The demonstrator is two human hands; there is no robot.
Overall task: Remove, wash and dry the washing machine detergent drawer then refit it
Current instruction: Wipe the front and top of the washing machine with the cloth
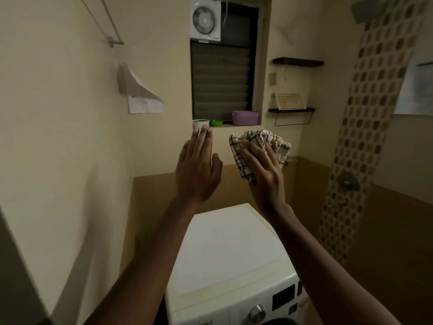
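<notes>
Rails (110,26) for hanging run high along the left wall, and below them a creased sheet of paper (138,95) is stuck up; its marks are too small to read.

Next comes the left hand (198,170), raised above the far edge of the washing machine (229,249) with palm forward and fingers straight, gripping nothing. It looks free to take or steady something.

Behind its fingertips, on the window sill, stand 3 vessels: a small white tub (200,123) at the left corner, a green bowl (216,123) just beside it, and a purple basin (245,117) towards the right end. An extractor fan (204,19) sits at the top of the window.

The right hand (262,177) is at the same height, fingers curled round a bunched checked cloth (255,136), probably readied for the drying step.

The detergent drawer is not visible: neither hand has it, it is not on the machine's top, and the left of the front panel is cut off by the frame. Lettering at the panel's bottom edge is cropped and unreadable. To its right are a silver knob (257,311) and a dark display (283,297).

Further right, 2 dark shelves (297,62) hang on the wall, the lower carrying a wire basket (288,102). A mosaic strip (365,127) runs down to a shower valve (348,180).
</notes>
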